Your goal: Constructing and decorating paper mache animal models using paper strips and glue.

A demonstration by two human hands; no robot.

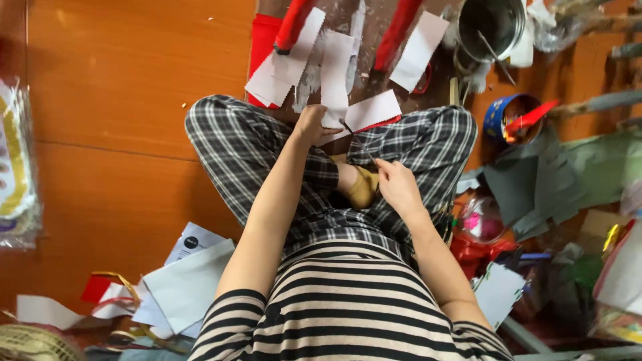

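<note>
Paper strips (pixel 334 67) lying on board (pixel 374 40) just beyond left fingers (pixel 309 120). Pot (pixel 491 23) and cup (pixel 511 119) well right of right fingers (pixel 388 170). Loose sheets (pixel 184 281) on floor (pixel 120 100), behind-left.

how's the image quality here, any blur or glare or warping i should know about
Head view: soft, even daylight with no hard shadows; mild glare on the metal pot and a faint sheen on the orange floor; the frame edges look stretched by the wide lens; the left hand, right hand and the thin stick between them are slightly soft, and the clutter at right is smeared.
</note>
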